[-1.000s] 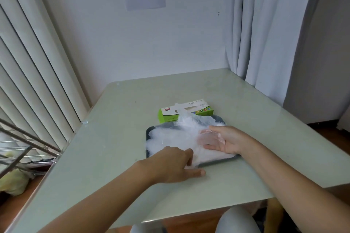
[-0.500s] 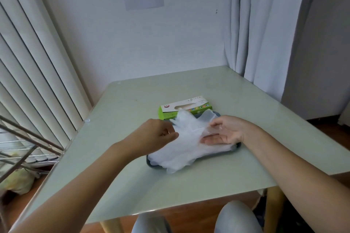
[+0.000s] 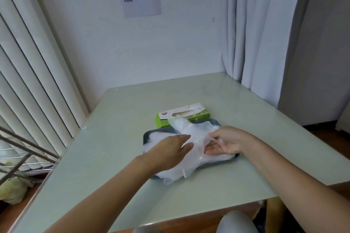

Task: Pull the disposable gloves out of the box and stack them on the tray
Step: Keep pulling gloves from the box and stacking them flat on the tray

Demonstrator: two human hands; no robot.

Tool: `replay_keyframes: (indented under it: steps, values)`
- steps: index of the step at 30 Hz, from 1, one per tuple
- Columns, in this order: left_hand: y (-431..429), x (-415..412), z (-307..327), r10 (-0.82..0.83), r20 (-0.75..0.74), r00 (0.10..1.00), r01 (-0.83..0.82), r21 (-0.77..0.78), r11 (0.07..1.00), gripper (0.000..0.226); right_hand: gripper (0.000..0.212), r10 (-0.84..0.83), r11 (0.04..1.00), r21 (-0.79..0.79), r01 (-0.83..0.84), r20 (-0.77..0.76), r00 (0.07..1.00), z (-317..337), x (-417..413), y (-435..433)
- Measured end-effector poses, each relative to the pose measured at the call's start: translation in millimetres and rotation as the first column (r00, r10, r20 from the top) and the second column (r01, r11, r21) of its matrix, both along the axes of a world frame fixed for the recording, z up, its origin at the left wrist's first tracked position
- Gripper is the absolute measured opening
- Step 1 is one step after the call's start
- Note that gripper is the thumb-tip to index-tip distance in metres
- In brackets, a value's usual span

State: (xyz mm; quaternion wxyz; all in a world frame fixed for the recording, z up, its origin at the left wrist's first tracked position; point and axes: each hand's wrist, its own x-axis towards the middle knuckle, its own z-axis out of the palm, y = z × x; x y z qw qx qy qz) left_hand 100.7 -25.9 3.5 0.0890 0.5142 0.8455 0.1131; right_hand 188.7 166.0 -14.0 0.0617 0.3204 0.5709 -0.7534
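Observation:
A green and white glove box (image 3: 181, 116) lies on the table just behind a dark tray (image 3: 146, 135). A heap of clear, whitish disposable gloves (image 3: 178, 172) covers the tray and hangs over its near edge. One glove (image 3: 189, 128) is lifted above the heap, reaching up in front of the box. My right hand (image 3: 225, 141) pinches this glove's edge between thumb and fingers at the tray's right side. My left hand (image 3: 170, 147) lies flat, fingers together, on the gloves at the tray's left half.
The pale green table (image 3: 121, 138) stands in a corner, with vertical blinds (image 3: 32, 81) at the left and curtains (image 3: 251, 34) at the right. A metal rack (image 3: 20, 149) sits beyond the table's left edge. My knee (image 3: 236, 221) shows under the near edge.
My left hand let go of the glove's edge and came down flat onto the heap. My right hand now pinches the lifted glove, which has sunk closer to the tray.

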Motion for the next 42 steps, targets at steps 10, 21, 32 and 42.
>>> replay_keyframes:
  steps: [10,21,32,42]
  values:
    - [30.0,-3.5,-17.3,0.007,0.079,0.997,0.008,-0.191,0.982,0.069,0.02,-0.026,0.989,-0.144,0.023,-0.017,1.0,-1.0,7.0,4.9]
    - [18.5,-20.2,-30.9,-0.151,-0.054,0.987,0.131,-0.276,0.952,0.079,0.023,0.007,0.599,0.787,-0.151,0.183,0.983,3.5,8.8,-5.7]
    - [2.8,-31.5,-10.0,-0.001,0.047,0.999,0.016,-0.322,0.946,0.079,0.031,0.023,0.419,0.863,-0.282,0.3,0.954,0.8,0.6,-8.3]
    - [1.4,-30.3,-37.3,-0.045,-0.028,0.999,0.032,-0.371,0.928,0.092,0.02,-0.204,0.094,0.954,-0.285,0.299,0.932,28.0,2.4,-5.2]
